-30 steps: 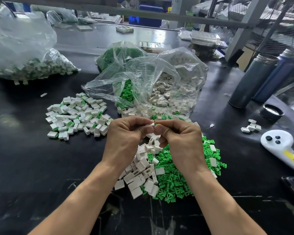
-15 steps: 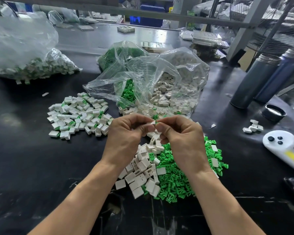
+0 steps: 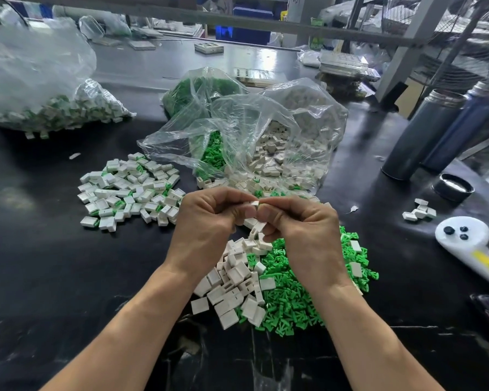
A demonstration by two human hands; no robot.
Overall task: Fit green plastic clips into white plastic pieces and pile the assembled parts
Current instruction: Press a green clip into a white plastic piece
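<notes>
Both hands meet above the tabletop (image 3: 40,277), each grip narrow: the left hand (image 3: 206,221) and right hand (image 3: 302,230) pinch one small white piece (image 3: 255,204) between fingertips and thumbs. Whether a green clip is in it, I cannot tell. Under the wrists lie loose white pieces (image 3: 232,280) beside a heap of green clips (image 3: 294,300). To the left sits the pile of assembled parts (image 3: 127,190); behind, open plastic bags (image 3: 251,136) hold more stock
</notes>
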